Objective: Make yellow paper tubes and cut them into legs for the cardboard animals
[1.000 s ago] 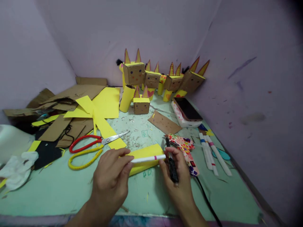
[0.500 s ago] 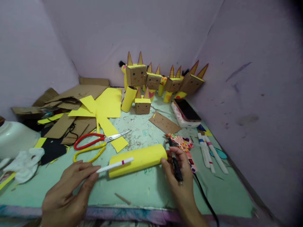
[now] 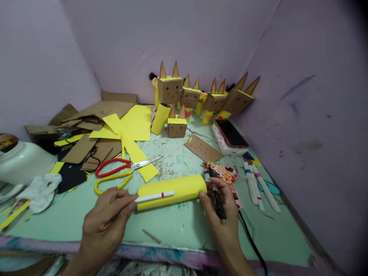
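Note:
My left hand (image 3: 107,220) pinches a white marker (image 3: 152,197) with a pink band, its tip end pointing right over a yellow paper tube (image 3: 175,188). The tube lies on its side near the table's front. My right hand (image 3: 222,207) grips the tube's right end, thumb in front and fingertips partly hidden at the opening. A black pen (image 3: 217,201) rests across that same hand, between thumb and fingers. Just beyond it lies a floral-patterned tool (image 3: 222,172) with a black cord. Scissors (image 3: 123,168) with red and yellow handles lie open beyond my left hand.
Cardboard figures with pointed horns (image 3: 171,90) stand at the back. A phone (image 3: 230,133) rests on a white box. Several markers (image 3: 254,188) lie at right. Yellow paper (image 3: 138,122) and cardboard (image 3: 109,109) are piled left, behind a white container (image 3: 25,161) and crumpled tissue (image 3: 43,191).
My left hand has brought the marker rightward, further along the front of the tube. The whole view has shifted slightly. My right hand keeps its hold on the tube's end.

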`<state>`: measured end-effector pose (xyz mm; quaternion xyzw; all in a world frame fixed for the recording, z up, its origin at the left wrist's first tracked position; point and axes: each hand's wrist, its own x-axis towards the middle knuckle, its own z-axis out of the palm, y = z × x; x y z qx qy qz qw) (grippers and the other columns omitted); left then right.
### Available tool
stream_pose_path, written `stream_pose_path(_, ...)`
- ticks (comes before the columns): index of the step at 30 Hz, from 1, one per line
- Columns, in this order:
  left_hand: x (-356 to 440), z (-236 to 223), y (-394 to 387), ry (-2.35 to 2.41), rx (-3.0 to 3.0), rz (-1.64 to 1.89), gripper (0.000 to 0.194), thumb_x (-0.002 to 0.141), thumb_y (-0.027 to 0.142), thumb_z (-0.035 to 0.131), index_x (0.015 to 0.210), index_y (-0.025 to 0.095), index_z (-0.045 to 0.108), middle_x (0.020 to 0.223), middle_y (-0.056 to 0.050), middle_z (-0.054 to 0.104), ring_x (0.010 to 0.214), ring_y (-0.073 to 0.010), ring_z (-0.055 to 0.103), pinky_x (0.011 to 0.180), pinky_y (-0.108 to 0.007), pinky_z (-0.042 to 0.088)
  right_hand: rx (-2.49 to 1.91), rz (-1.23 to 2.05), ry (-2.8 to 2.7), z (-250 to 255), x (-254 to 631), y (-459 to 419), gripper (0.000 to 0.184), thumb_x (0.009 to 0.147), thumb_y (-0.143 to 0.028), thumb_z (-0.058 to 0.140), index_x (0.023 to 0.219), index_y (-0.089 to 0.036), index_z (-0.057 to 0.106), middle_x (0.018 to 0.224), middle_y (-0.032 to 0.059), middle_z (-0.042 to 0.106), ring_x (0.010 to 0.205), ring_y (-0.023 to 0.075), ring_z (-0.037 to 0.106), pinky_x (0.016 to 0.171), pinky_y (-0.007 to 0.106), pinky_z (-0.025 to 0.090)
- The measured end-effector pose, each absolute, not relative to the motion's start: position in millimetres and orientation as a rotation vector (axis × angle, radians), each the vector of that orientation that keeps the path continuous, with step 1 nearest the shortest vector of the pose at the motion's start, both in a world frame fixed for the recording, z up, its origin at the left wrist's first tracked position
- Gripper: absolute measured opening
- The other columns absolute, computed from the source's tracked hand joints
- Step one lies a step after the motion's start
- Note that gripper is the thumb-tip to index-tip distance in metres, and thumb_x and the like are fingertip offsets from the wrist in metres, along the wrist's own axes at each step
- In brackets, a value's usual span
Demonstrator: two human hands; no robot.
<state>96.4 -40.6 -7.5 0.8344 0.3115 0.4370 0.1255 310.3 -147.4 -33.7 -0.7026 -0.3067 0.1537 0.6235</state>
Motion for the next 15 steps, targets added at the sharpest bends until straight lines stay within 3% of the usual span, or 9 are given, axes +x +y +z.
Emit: stream_pose_path(15, 96.8, -7.6, -38.4, 0.806, 2.375, 1.199, 0.015, 0.078, 0.008, 0.060, 0.084, 0.018, 0.069, 0.073, -0.003, 0.061, 0.071, -0.0145, 0.058, 0.062, -0.027, 0.049, -1.697, 0.307, -0.701, -35.6, 312.1, -148.2, 0.038, 0.074, -0.039, 0.065, 0.105, -0.021, 0.054, 0.094, 0.0060, 0.060, 0.080, 0.0198, 0.060, 0.068, 0.032, 0.049)
